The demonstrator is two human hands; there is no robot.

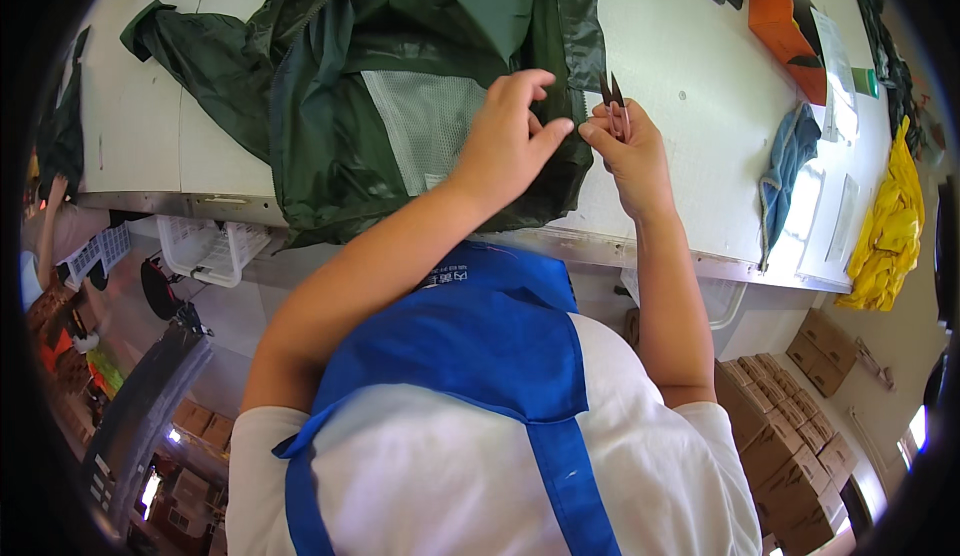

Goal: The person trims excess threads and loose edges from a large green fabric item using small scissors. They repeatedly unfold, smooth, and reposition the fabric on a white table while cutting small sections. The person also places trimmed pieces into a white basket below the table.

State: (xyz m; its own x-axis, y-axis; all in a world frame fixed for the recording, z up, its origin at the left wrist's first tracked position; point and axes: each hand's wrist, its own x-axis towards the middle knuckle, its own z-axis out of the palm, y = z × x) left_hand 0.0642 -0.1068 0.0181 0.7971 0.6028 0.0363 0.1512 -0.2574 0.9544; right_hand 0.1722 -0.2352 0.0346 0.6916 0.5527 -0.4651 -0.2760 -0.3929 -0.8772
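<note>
R hand [634, 148] gripping snips [616, 94], L hand [508, 143] half-curled, empty, over dk grn jacket [335, 136]

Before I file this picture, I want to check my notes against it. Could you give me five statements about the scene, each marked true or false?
1. The right hand holds small snips. True.
2. The left hand is gripping an orange box. False: it is over the dark green garment, thumb and forefinger apart; the orange box is at the upper right.
3. The garment has a pale mesh panel. True: the mesh panel shows near its middle.
4. The yellow cloth is at the far left. False: the yellow cloth is on the right.
5. The person wears a blue apron. True.
</note>
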